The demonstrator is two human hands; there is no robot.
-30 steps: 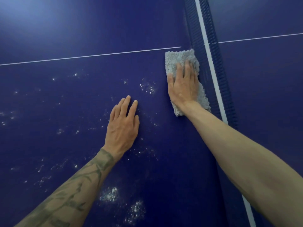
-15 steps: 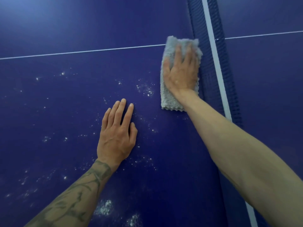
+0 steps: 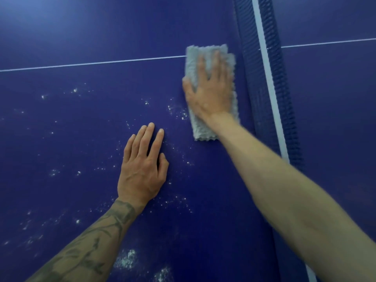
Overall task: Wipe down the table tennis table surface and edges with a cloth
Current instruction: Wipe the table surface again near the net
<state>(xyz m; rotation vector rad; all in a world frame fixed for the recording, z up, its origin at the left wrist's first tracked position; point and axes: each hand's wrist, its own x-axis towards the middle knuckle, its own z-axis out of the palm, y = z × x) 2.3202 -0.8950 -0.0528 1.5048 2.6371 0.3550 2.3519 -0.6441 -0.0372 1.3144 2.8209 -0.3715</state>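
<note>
**Worktop wipe: cloth pressed flat beside the net**

Worktop (image 3: 61,27), dark blue, fills the view. The net (image 3: 252,82) with its white top tape runs top to bottom along the right side. Right hand (image 3: 209,92) lies just left of the net, palm down, fingers straight and slightly spread, pressing on the cloth; it does not grip the cloth. Left hand (image 3: 142,169) is further left of the net and nearer the camera. It lies flat on bare worktop, fingers straight and close together, holding nothing; its forearm is tattooed. Cloth (image 3: 201,127) is grey, folded into a long strip parallel to the net, just beside it, with its far end over the thin white line (image 3: 101,62). White dust specks (image 3: 126,259) are scattered left of the cloth, thickest near the bottom edge.
</note>
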